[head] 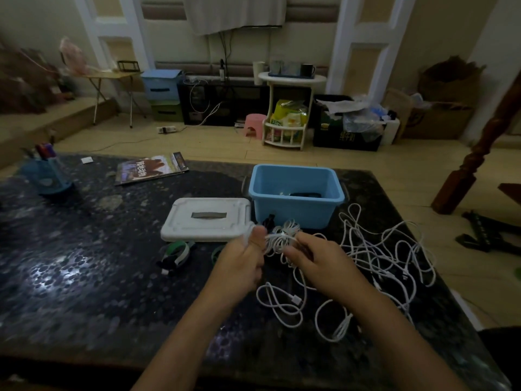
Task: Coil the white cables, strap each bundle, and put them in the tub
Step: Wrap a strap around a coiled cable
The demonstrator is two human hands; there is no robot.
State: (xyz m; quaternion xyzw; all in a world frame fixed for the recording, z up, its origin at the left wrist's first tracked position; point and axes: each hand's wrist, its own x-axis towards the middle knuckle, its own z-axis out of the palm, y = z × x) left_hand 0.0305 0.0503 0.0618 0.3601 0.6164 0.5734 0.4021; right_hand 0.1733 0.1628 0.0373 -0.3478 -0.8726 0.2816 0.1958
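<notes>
So: dark speckled table (84, 263) fills the lower frame, blue tub (296, 193) at centre, white lid (207, 220) to its left. Loose white cables (380, 258) sprawl centre-right. Left hand (242, 263) and right hand (321, 258) both curled round a half-coiled cable bundle (282, 235) just below the tub

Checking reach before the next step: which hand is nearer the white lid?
Left. The left hand sits just at the white lid's front right corner; the right hand is farther right.
</notes>
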